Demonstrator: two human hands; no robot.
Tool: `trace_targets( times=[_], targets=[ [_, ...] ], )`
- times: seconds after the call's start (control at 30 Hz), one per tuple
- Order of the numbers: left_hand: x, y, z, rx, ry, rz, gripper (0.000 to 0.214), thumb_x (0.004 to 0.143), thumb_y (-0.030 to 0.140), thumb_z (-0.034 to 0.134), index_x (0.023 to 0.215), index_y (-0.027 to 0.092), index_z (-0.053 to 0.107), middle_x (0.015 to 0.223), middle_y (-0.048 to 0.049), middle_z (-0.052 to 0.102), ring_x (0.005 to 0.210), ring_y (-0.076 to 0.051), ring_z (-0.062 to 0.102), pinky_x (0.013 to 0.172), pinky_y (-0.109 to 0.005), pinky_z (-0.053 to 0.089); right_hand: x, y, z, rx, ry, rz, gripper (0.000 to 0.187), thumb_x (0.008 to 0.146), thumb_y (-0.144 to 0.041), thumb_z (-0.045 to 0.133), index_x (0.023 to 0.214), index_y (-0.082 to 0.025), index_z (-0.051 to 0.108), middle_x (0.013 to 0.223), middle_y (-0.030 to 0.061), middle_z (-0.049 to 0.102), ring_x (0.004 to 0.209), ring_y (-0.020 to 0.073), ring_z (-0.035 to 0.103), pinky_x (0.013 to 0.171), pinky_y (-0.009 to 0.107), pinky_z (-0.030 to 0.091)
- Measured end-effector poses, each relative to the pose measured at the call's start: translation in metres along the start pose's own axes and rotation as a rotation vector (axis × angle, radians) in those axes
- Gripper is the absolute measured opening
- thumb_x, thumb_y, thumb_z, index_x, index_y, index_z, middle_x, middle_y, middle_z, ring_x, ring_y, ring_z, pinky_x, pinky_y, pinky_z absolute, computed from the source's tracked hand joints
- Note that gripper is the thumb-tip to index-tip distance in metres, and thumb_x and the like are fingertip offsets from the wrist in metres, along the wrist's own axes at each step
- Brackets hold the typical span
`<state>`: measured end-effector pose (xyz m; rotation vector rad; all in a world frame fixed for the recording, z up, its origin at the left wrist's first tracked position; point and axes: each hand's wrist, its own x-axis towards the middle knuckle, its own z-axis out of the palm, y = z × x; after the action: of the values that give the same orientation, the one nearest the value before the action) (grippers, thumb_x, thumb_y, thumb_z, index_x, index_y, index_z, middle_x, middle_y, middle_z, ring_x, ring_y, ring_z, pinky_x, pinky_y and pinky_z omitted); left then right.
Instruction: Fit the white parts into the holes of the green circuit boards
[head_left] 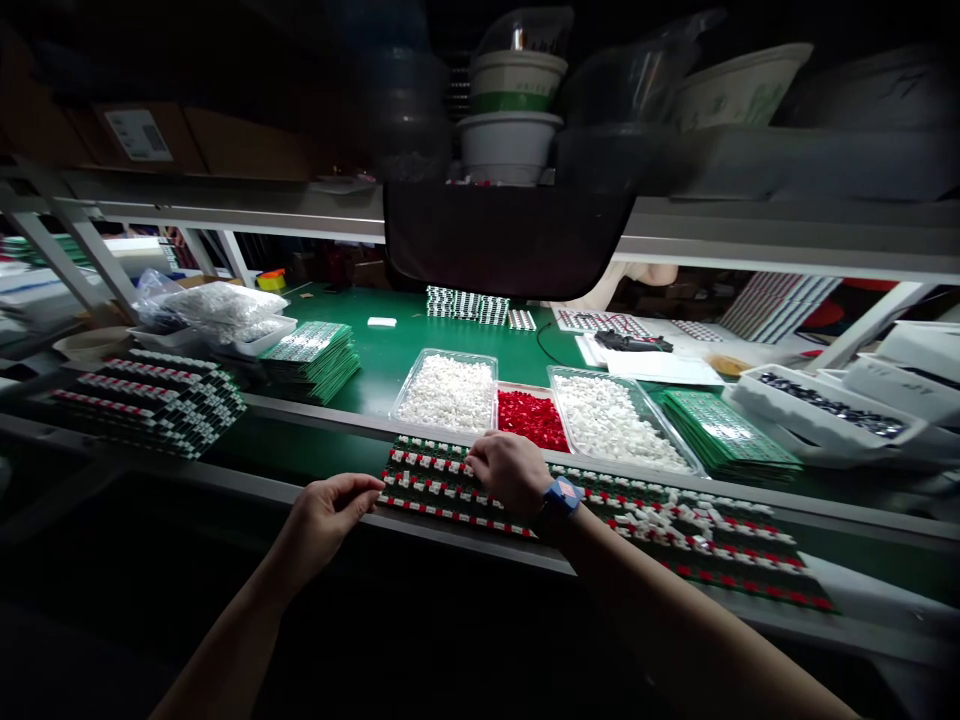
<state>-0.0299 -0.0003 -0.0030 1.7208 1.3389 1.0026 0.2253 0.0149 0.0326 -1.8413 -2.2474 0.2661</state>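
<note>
Two bare hands work at a green bench (390, 350), held apart from each other. Just in front of a tray of red parts (532, 420) lies a green circuit-board panel (427, 485) studded with red and white components. Its long axis runs left to right along the bench edge, slanting slightly downward toward the right, and its rows of parts follow that line. The left hand (326, 520) sits at the panel's left end, fingertips (373, 484) at its edge. The right hand (510, 475), wearing a blue watch (562, 500), rests on the rows. Whether either hand grips the panel cannot be told. Left of the red tray sits a clear tray of white parts (448, 393), and another (619, 422) sits to its right.
</note>
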Motion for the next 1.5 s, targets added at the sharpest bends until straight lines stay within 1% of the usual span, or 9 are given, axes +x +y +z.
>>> trace_targets(
  times=[0.13,0.23,0.33,0.53,0.67,0.8,1.13,1.37,1.5],
  targets=[
    [0.005,-0.003,-0.003,0.081,-0.021,0.004,0.027,0.076,0.038,0.064,0.089,0.016,0.073,0.072,-0.0037,0.073,0.067,-0.018,0.066,0.064,-0.025,0.052,0.005,-0.024,0.006,0.02,0.031,-0.178,0.024,0.089,-0.028,0.05,0.089,-0.02,0.072,0.089,0.0058,0.066,0.07,0.0137,0.059,0.057,0.023,0.034],
    [0.01,-0.007,-0.003,0.122,-0.018,0.022,0.028,0.077,0.04,0.063,0.09,0.016,0.072,0.077,-0.0043,0.074,0.071,-0.019,0.067,0.065,-0.025,0.051,0.015,-0.047,0.013,-0.009,-0.04,-0.339,0.023,0.089,-0.023,0.048,0.096,-0.02,0.07,0.089,0.006,0.065,0.07,0.0137,0.059,0.057,0.022,0.034],
    [0.015,-0.007,-0.004,0.17,-0.008,0.049,0.027,0.079,0.04,0.061,0.088,0.016,0.072,0.076,-0.0039,0.074,0.07,-0.019,0.067,0.064,-0.025,0.051,0.023,-0.062,0.016,-0.093,-0.128,-0.397,0.025,0.09,-0.019,0.044,0.094,-0.018,0.069,0.091,0.0085,0.064,0.072,0.0151,0.06,0.056,0.023,0.034],
    [0.022,0.001,-0.004,0.313,-0.029,0.118,0.02,0.08,0.033,0.058,0.082,0.018,0.071,0.073,-0.0011,0.073,0.067,-0.018,0.066,0.062,-0.023,0.049,0.028,-0.063,0.021,-0.028,-0.163,-0.356,0.023,0.087,-0.019,0.048,0.09,-0.017,0.071,0.093,0.0087,0.066,0.077,0.0161,0.062,0.06,0.023,0.038],
    [0.03,0.001,-0.003,0.379,-0.048,0.222,0.016,0.081,0.026,0.056,0.084,0.018,0.07,0.082,-0.0025,0.073,0.076,-0.018,0.067,0.07,-0.025,0.049,0.035,-0.06,0.024,0.049,-0.175,-0.323,0.02,0.081,-0.019,0.054,0.092,-0.019,0.071,0.093,0.0066,0.069,0.081,0.0165,0.062,0.066,0.023,0.04],
    [0.038,0.0,-0.001,0.415,-0.082,0.302,0.015,0.082,0.022,0.055,0.082,0.018,0.069,0.085,-0.0044,0.07,0.081,-0.018,0.065,0.074,-0.026,0.049,0.039,-0.063,0.022,0.019,-0.188,-0.309,0.02,0.079,-0.017,0.053,0.088,-0.017,0.071,0.088,0.0088,0.07,0.079,0.0182,0.062,0.063,0.024,0.039],
    [0.047,0.0,-0.001,0.483,-0.14,0.328,0.014,0.082,0.021,0.056,0.083,0.017,0.069,0.085,-0.0054,0.068,0.084,-0.02,0.063,0.077,-0.03,0.047,0.035,-0.059,0.019,0.03,-0.146,-0.314,0.023,0.084,-0.018,0.049,0.09,-0.017,0.071,0.091,0.0086,0.069,0.077,0.0165,0.061,0.062,0.023,0.037],
    [0.049,-0.001,-0.001,0.486,-0.161,0.35,0.014,0.083,0.019,0.055,0.084,0.016,0.069,0.083,-0.0051,0.067,0.084,-0.02,0.061,0.077,-0.029,0.046,0.035,-0.062,0.018,-0.015,-0.167,-0.297,0.021,0.083,-0.019,0.051,0.087,-0.016,0.072,0.085,0.0083,0.069,0.074,0.0166,0.061,0.058,0.024,0.034],
    [0.052,-0.005,-0.001,0.502,-0.169,0.378,0.013,0.082,0.018,0.056,0.085,0.017,0.069,0.083,-0.0043,0.066,0.084,-0.019,0.06,0.078,-0.029,0.045,0.034,-0.058,0.017,0.099,-0.073,-0.302,0.019,0.084,-0.019,0.053,0.087,-0.016,0.071,0.09,0.008,0.066,0.074,0.0146,0.059,0.061,0.023,0.035]
  ],
)
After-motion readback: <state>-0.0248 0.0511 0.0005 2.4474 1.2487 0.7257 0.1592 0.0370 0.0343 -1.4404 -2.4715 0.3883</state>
